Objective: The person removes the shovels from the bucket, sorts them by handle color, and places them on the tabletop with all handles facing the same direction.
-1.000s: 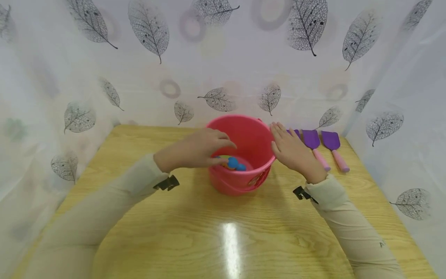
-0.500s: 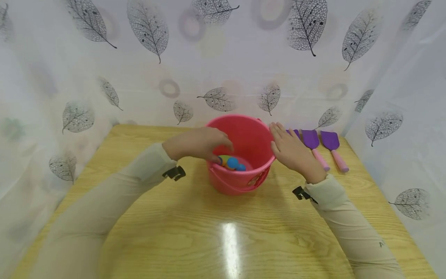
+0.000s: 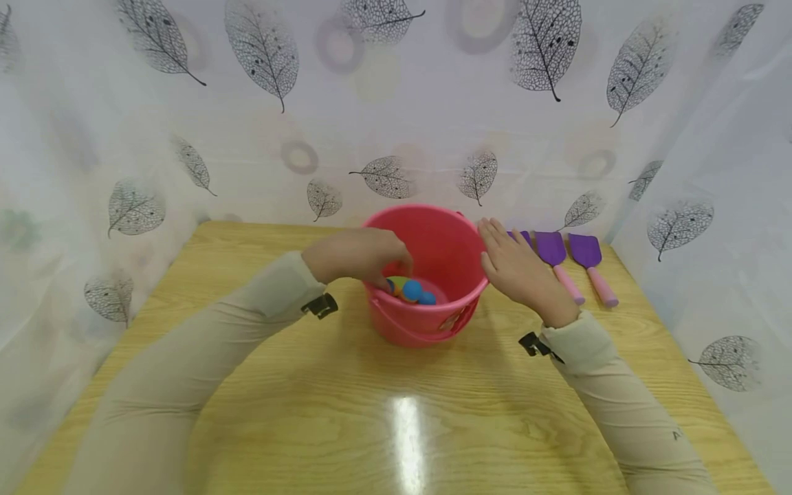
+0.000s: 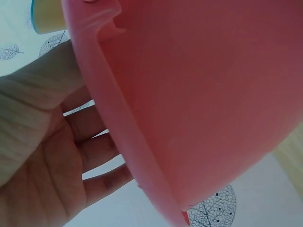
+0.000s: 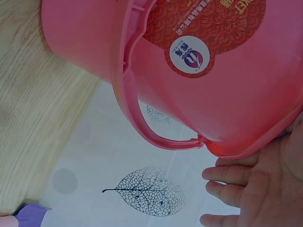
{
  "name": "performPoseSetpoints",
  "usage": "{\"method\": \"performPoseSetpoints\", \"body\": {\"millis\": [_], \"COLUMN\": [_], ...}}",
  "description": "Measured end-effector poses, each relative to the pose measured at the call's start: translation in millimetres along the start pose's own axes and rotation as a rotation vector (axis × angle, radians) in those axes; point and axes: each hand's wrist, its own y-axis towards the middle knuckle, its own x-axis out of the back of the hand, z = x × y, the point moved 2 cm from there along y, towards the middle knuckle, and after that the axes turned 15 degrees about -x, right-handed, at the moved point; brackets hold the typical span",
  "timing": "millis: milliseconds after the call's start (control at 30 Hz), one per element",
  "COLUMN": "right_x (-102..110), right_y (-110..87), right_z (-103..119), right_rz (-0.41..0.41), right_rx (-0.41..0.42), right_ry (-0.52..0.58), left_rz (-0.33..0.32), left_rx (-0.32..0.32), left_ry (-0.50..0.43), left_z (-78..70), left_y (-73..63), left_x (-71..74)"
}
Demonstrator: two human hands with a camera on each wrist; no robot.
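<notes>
A pink bucket (image 3: 402, 320) stands on the wooden table, its handle hanging down. Inside lies a yellow-and-orange toy (image 3: 399, 283) with blue round knobs (image 3: 412, 290). My left hand (image 3: 359, 254) reaches over the left rim, fingers bent down into the bucket, thumb beside the toy's left end. Seen from the left wrist, that hand's fingers (image 4: 97, 151) are spread and pass behind the rim, which hides their tips. A yellow piece with a blue edge (image 4: 49, 16) shows above the thumb. My right hand (image 3: 520, 271) rests with straight fingers against the bucket's right rim.
Purple spatulas with pink handles (image 3: 586, 251) lie at the table's back right, one partly behind my right hand. A leaf-printed curtain (image 3: 396, 103) surrounds the table's back and sides. The bare tabletop (image 3: 309, 412) spreads in front of the bucket.
My left hand has moved right and farther over the bucket's rim, its fingers lower beside the toy. My right hand and the bucket stay about where they were.
</notes>
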Motion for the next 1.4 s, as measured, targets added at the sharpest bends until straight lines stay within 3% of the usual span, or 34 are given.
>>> {"method": "performPoseSetpoints", "body": {"millis": [333, 667, 1000, 1233, 1400], "right_x": [0.3, 0.8, -0.2, 0.4, 0.7], "right_y": [-0.7, -1.1, -0.4, -0.9, -1.2], "right_z": [0.2, 0.0, -0.7, 0.1, 0.9], "right_rz": [0.010, 0.019, 0.017, 0.018, 0.018], "right_rx": [-0.003, -0.010, -0.007, -0.007, -0.007], "right_ry": [0.003, 0.019, 0.028, 0.028, 0.032], "left_rz": [-0.027, -0.053, -0.028, -0.019, -0.018], "left_rx": [0.027, 0.110, 0.042, 0.043, 0.086], "left_ry": [-0.010, 0.010, -0.073, -0.067, -0.048], "left_z": [-0.2, 2.3, 2.8, 1.6, 1.2], "left_y": [-4.1, -10.4, -4.8, -0.7, 1.7], "left_x": [0.1, 1.9, -2.1, -4.5, -6.3]}}
